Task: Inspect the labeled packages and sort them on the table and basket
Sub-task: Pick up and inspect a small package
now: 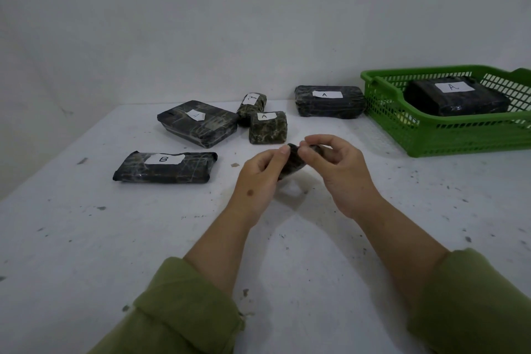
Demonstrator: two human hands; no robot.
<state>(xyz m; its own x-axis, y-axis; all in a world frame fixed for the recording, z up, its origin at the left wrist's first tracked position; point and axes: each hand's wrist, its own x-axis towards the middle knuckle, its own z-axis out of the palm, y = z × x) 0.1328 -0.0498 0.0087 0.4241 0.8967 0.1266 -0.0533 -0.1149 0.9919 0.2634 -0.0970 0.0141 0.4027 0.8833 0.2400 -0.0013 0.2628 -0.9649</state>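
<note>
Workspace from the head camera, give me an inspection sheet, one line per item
Surface: white table, speckled with dark marks.
Job's things: four packages marked A on the table; the flat one lies beside the green basket. B package lies near left. Another A package sits in the basket. Small dark package held up, label not visible.
Clutter: nothing seen.
Grippers: left hand and right hand both pinch the small package.
Cables: nothing seen.
Surroundings: plain white wall; green sleeves.

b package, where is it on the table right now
In the head view the package labelled B lies flat on the white table at the left, nearer the person than the A packages, left of the left hand.
</note>
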